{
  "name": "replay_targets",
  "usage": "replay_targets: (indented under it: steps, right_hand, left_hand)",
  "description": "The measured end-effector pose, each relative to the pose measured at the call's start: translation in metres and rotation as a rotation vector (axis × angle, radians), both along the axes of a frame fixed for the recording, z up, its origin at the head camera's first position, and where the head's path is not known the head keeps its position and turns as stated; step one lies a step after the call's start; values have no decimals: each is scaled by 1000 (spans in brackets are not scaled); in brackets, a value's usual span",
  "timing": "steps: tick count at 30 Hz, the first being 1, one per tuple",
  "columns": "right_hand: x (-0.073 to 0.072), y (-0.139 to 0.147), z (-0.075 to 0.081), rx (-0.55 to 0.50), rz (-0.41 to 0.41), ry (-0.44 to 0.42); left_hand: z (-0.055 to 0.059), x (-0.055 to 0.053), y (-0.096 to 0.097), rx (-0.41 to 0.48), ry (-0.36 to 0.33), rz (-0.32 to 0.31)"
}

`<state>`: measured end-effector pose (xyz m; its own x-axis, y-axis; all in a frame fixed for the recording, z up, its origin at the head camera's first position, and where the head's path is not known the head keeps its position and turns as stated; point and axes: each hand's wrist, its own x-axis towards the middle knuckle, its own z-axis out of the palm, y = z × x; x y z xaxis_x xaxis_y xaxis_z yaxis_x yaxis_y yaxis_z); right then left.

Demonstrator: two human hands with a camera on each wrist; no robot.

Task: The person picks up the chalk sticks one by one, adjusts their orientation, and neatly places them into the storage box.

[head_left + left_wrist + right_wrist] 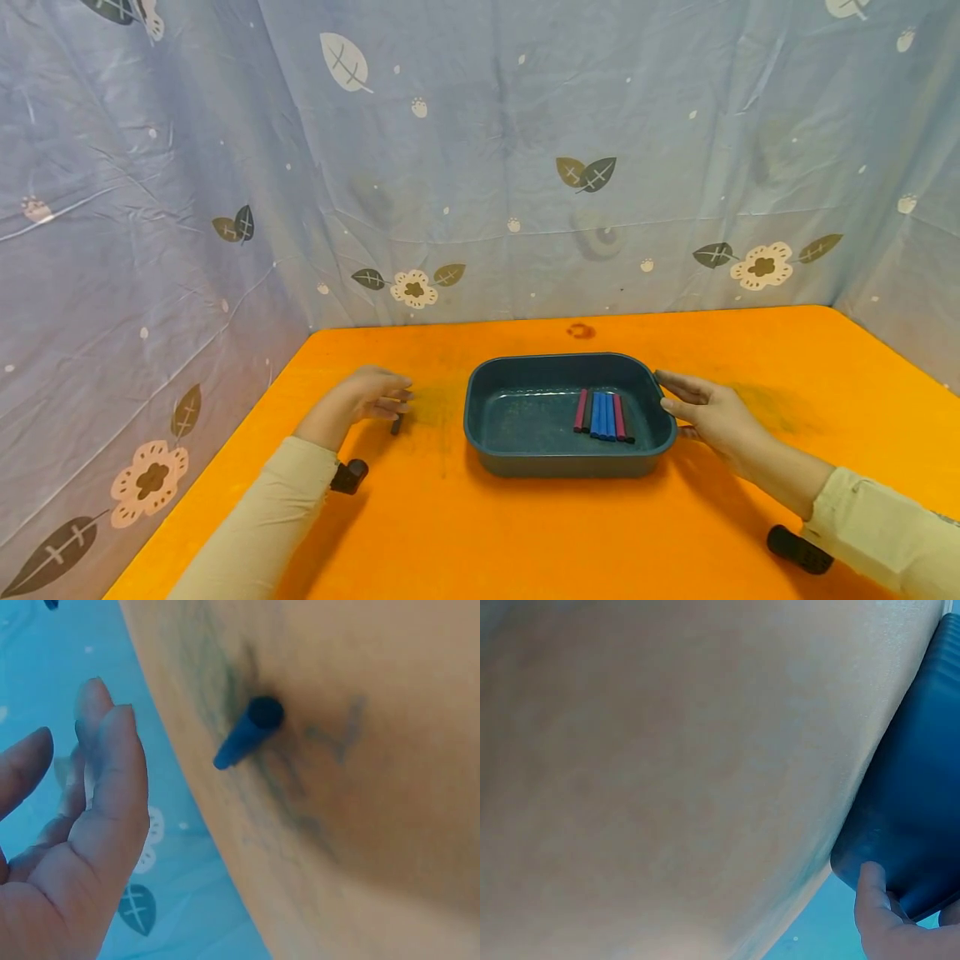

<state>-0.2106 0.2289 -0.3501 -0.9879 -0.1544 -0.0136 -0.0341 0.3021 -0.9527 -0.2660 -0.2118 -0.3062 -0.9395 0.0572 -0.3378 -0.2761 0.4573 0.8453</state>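
Note:
A dark blue-grey rectangular tray (558, 465) stands on the orange table; toward its right side lie several short coloured sticks (602, 417), pink, blue and black, side by side. My right hand (716, 423) holds the tray's right end, thumb at the rim and fingers against the outer wall; the right wrist view shows a fingertip (871, 877) on that wall. Left of the tray, my left hand (369, 396) hovers with relaxed fingers, holding nothing. Just beside it lies one dark stick (397, 425), partly hidden by the fingers; it looks dark blue with a black end in the left wrist view.
The orange tabletop (480, 533) has smudges and a reddish-brown ring mark (581, 331) near its back edge. A patterned blue-grey curtain (480, 167) hangs behind and along both sides. Black wrist devices (799, 549) sit under both sleeves.

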Motion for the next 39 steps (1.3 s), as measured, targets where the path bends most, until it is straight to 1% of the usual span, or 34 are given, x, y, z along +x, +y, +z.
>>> replay_targets:
  steps: [4,11,16,20,25,29,31,33,36,38,39]
  right_hand:
    - [0,0,0,-6,-1,2]
    - [0,0,0,6,4,-3]
    - [0,-1,1,15,1,-1]
    - [0,0,1,22,-2,-2]
    - [0,0,0,22,-2,-5]
    - [0,0,0,25,2,-8]
    - [0,-1,1,27,3,-11]
    - [0,-1,1,27,4,-12]
    - [0,-1,0,20,2,-12]
    - [0,-1,1,20,2,-9]
    - [0,-1,1,21,1,-8]
  left_hand:
    - [0,0,-5,-3,2,17]
    - [-9,-2,-11,1,-11,56]
    - [-13,-1,-13,-38,-11,69]
    - [-15,-1,-14,-81,-26,81]
    - [-15,-3,-19,-158,-42,69]
    - [-16,-5,-21,-186,-71,79]
    - [-17,-5,-22,-200,-96,72]
    - [-18,-7,-22,-204,-138,39]
    - [-18,-10,-21,-243,-173,-4]
    - [-19,-12,-20,-269,-182,-11]
    - [-20,-12,-19,-287,-170,5]
